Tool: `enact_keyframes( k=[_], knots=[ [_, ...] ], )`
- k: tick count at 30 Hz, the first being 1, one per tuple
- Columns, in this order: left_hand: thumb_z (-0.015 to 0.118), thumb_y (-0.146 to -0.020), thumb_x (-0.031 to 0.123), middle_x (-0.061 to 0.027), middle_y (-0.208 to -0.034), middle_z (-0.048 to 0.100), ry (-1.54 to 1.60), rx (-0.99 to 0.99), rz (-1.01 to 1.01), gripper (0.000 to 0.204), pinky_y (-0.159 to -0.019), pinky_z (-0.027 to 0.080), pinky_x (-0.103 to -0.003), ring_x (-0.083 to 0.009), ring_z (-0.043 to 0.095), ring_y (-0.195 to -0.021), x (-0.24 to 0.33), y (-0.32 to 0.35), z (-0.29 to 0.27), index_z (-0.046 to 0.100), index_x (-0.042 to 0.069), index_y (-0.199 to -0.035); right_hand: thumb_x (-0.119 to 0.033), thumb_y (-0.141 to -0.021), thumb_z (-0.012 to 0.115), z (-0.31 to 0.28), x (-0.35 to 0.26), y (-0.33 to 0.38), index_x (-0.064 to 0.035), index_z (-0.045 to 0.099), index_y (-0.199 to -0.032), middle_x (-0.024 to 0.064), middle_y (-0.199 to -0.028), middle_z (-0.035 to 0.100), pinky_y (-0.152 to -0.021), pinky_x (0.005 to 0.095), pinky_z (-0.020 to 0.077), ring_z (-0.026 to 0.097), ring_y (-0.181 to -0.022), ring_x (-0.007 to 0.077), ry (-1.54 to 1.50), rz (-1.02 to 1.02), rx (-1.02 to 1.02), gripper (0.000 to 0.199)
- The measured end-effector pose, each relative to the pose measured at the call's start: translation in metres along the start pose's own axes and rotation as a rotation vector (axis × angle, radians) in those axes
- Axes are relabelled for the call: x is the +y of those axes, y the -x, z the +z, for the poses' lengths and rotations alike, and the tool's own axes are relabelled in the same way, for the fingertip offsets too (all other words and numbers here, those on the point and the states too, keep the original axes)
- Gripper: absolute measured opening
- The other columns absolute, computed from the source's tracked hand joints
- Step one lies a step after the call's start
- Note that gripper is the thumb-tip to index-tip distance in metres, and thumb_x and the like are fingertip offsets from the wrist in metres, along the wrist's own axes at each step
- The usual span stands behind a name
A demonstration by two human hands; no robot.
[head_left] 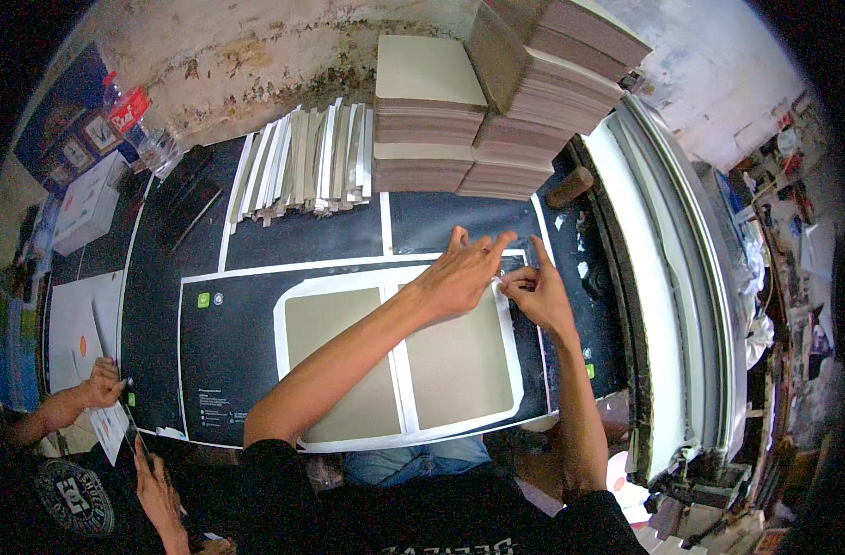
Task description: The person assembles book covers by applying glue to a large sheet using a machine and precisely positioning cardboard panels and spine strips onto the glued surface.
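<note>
- Far side walled off: cardboard stacks (pixel 430 120), with cut strips (pixel 302 162) just left!
- Open lane left of the grey panels (pixel 330 319)!
- Left forearm (pixel 344 361) bars the way across them!

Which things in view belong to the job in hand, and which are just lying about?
Job, judging by the hands:
left hand and right hand, at the sheet's far right corner
white sheet
two grey boards on it
board stacks, probably: similar-looking, untouched

Lying about, apparently:
strips
bottle
brown cylinder
</note>
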State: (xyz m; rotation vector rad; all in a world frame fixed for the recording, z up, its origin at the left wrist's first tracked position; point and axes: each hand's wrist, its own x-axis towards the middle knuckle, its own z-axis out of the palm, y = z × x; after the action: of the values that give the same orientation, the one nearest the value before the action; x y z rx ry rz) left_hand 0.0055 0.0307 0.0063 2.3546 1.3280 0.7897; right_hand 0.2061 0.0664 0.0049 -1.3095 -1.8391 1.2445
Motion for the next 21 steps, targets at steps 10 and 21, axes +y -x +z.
enact_keyframes(
  k=[10, 21],
  knots=[
    [0.053, -0.088, -0.005, -0.0175, -0.102, 0.072, 0.075, -0.010, -0.037, 0.066, -0.102, 0.030, -0.058, -0.0369, 0.066, -0.102, 0.003, 0.005, -0.006, 0.029, 0.004, -0.149, 0.006, -0.076, 0.066, 0.008, -0.010, 0.003, 0.0088, 0.024, -0.151, 0.0131, -0.083, 0.072, -0.071, 0.0265, 0.0552, 0.068, -0.074, 0.0134, 0.100, -0.041, 0.112, 0.086],
    [0.064, -0.093, 0.023, -0.0135, -0.127, 0.067, -0.154, -0.125, 0.046, 0.084, -0.104, 0.031, -0.058, -0.0315, 0.058, -0.123, 0.002, 0.033, -0.009, 0.013, 0.004, -0.157, -0.002, -0.074, 0.072, 0.013, -0.006, 0.013, 0.0074, 0.029, -0.150, 0.0142, -0.084, 0.074, -0.066, 0.0267, 0.0564, 0.069, -0.071, 0.0139, 0.160, -0.096, 0.227, 0.087]
  ],
)
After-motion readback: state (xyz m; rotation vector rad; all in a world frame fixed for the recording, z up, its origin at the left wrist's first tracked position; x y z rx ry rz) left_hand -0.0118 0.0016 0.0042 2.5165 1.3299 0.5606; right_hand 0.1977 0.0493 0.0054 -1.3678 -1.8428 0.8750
